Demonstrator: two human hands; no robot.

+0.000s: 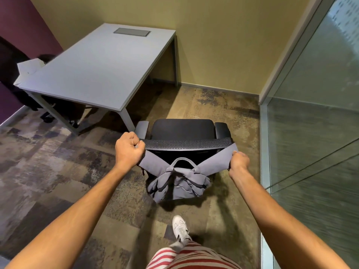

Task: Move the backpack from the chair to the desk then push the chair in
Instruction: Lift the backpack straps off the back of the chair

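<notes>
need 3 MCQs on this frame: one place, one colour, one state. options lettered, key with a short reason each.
1. Where is the backpack?
A. on the desk
B. hanging behind the chair back
C. on the floor

2. What colour is the desk top?
A. light grey
B. black
C. red

3. What are the hands doing?
A. both open and free
B. each shut on a backpack strap
C. pushing the desk

Key: 1 B, it hangs behind the office chair backrest. 2 A, the top is pale grey. 3 B, the left hand and right hand each grip a strap at the backrest corners.
</notes>
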